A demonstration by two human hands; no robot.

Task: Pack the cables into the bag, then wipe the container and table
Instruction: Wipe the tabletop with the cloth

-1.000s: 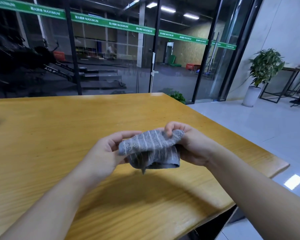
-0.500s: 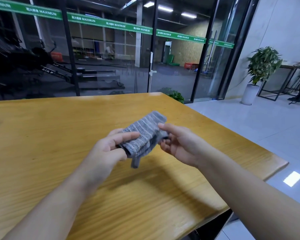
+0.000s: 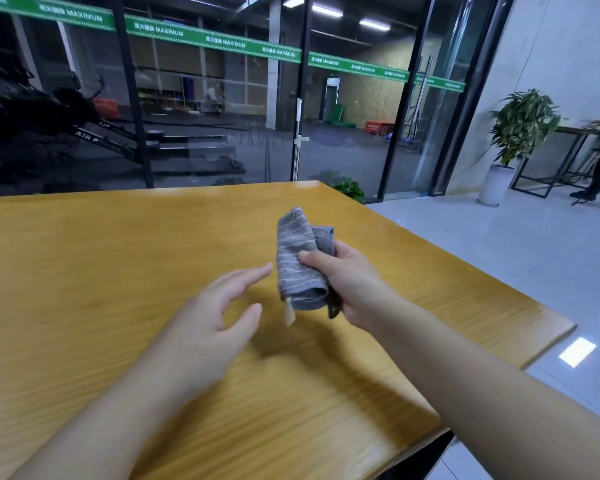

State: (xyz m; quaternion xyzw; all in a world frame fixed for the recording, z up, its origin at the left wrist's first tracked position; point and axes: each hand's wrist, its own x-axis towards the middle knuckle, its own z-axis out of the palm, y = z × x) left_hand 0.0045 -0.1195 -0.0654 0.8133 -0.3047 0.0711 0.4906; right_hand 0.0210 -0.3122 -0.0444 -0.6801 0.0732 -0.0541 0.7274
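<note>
A folded grey striped cloth (image 3: 297, 258) is held upright above the yellow wooden table (image 3: 101, 271). My right hand (image 3: 350, 282) grips it, thumb across the front and fingers behind. A small pale tag hangs from its lower edge. My left hand (image 3: 215, 320) hovers just left of the cloth with fingers spread and relaxed, touching nothing. No cables, bag or container are in view.
The table's right edge (image 3: 471, 275) and near right corner drop off to a pale tiled floor. A glass wall (image 3: 222, 116) stands behind the table's far edge. A potted plant (image 3: 516, 133) and a person stand far right.
My left hand has let go of the cloth and drawn back to the left. My right hand now holds the cloth alone, turned upright and shifted right.
</note>
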